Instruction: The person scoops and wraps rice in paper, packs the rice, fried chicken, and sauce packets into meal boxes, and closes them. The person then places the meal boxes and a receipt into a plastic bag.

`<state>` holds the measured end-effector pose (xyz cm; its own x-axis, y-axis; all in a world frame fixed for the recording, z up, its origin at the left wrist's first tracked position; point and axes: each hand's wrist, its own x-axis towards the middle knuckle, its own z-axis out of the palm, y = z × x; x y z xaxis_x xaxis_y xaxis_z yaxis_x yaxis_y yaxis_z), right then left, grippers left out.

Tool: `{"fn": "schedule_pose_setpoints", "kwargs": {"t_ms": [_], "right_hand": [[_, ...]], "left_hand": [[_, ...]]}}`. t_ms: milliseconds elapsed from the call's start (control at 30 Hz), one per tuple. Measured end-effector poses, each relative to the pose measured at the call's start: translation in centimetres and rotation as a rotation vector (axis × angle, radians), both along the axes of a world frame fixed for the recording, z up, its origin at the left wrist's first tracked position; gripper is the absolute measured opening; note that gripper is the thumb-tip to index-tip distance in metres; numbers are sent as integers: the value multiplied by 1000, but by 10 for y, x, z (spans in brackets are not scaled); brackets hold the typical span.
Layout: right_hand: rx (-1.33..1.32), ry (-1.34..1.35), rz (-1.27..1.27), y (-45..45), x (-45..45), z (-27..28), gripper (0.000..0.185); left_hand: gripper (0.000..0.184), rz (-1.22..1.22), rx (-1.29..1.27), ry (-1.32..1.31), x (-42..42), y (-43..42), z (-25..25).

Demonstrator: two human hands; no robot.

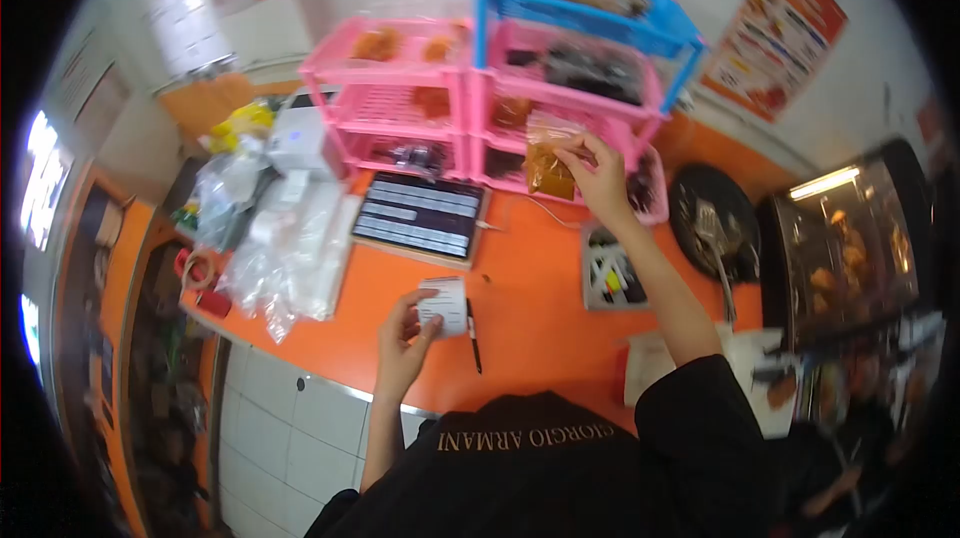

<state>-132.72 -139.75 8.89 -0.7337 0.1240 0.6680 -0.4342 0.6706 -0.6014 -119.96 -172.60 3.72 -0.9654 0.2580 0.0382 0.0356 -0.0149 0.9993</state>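
Observation:
In the head view, my left hand (404, 340) grips a small printed paper slip (447, 306) by its left side, above the orange table (530, 338). A black pen (474, 338) lies just right of the slip. My right hand (597, 176) is raised in front of the pink rack (345, 115). Its fingers pinch the upper part of a clear plastic bag of brown sauce (549, 176), which hangs down. A tablet (420, 216) with rows on its screen stands beyond my left hand, and a grey tray (614, 273) of small items lies below my right forearm.
A blue rack tier (590, 13) tops the right stack. Clear plastic bags (285, 258) and a white printer-like box (303, 141) are on the left. At right are a black pan (735, 203) with a slotted spatula (712, 238) and a lit glass food case (845, 238).

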Motion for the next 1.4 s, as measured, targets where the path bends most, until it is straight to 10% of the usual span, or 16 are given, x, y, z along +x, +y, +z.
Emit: {"fn": "schedule_pose_setpoints", "kwargs": {"t_ms": [67, 300, 767, 1400], "right_hand": [[-471, -319, 355, 16, 58, 21, 10], [-309, -899, 78, 68, 273, 48, 10], [-573, -571, -488, 108, 344, -135, 12], [-476, -551, -870, 107, 374, -139, 14]], "left_hand": [[35, -29, -3, 36, -5, 2, -5], [32, -187, -20, 13, -9, 29, -11], [29, -445, -85, 79, 5, 78, 9], [29, -326, -82, 63, -3, 48, -2]]}}
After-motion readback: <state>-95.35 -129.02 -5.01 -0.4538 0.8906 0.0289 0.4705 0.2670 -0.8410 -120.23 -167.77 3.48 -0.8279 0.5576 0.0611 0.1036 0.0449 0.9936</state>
